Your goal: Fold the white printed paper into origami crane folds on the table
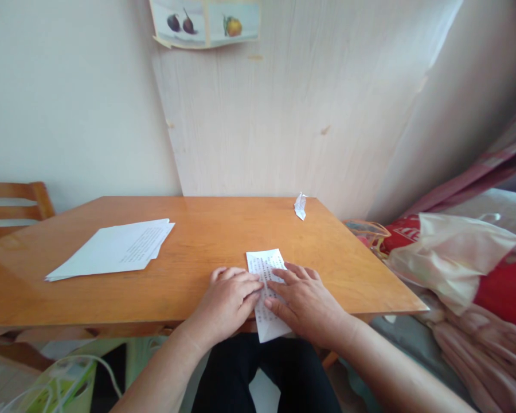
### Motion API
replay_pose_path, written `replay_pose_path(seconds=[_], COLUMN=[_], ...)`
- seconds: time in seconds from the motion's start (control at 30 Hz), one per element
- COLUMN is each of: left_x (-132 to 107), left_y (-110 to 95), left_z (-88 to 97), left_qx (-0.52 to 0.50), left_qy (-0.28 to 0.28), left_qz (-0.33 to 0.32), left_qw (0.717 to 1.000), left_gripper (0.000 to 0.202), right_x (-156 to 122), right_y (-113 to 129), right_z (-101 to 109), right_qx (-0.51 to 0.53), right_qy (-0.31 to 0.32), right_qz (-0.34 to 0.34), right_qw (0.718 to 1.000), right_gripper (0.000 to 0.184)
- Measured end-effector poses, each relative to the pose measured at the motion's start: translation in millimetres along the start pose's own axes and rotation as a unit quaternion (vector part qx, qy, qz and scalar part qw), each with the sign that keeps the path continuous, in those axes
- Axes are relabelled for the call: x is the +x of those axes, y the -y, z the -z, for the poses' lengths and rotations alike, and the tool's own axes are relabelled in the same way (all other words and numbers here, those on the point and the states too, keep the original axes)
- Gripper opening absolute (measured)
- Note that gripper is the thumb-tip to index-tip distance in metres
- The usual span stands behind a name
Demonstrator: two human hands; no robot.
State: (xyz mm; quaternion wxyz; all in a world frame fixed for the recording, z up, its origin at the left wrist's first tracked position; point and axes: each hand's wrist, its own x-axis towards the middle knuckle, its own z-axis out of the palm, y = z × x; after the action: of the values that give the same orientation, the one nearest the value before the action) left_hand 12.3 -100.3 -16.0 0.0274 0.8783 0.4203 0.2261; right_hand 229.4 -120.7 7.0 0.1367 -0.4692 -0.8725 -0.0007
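A folded sheet of printed paper [263, 260] lies lengthwise on the table, with its near end sticking out past the front edge. My left hand [230, 297] rests on its left side, fingertips touching the middle of the sheet. From the right, my right hand [306, 298] lies across the paper with its fingers spread. Neither hand grips anything. Diagonal fold lines show at the paper's ends, and part of the print is hidden under my fingers.
A stack of printed sheets [107, 252] lies on the wooden table [206, 229] at the left. A small folded paper piece [300, 206] is near the back right edge. Plastic bags [451, 252] and cloth crowd the right side; a wooden chair [12, 201] stands at far left.
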Motion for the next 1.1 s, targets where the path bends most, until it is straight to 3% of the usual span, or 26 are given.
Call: replay_pose_path(seconds=[0.33, 0.73, 0.93, 1.1], left_x=[-4, -4, -2, 1], left_y=[10, 10, 14, 15], left_z=[-4.0, 1.3, 2.1, 3.1], left_qx=[-0.005, -0.009, -0.024, -0.037], left_qy=[0.001, 0.013, 0.004, 0.016], left_qz=[0.004, 0.027, 0.003, 0.015], left_qw=[1.000, 1.000, 1.000, 0.999], left_gripper=[0.028, 0.022, 0.027, 0.029], right_x=[-26, -31, -41, -36], right_y=[-33, -48, -62, -64], right_z=[-5, -9, -11, -11], right_qx=[-0.020, 0.031, 0.088, 0.109], right_qy=[-0.010, -0.006, -0.037, -0.028], right_qz=[-0.057, -0.049, -0.018, 0.006], right_qw=[0.998, 0.998, 0.995, 0.994], right_gripper=[0.041, 0.037, 0.052, 0.052])
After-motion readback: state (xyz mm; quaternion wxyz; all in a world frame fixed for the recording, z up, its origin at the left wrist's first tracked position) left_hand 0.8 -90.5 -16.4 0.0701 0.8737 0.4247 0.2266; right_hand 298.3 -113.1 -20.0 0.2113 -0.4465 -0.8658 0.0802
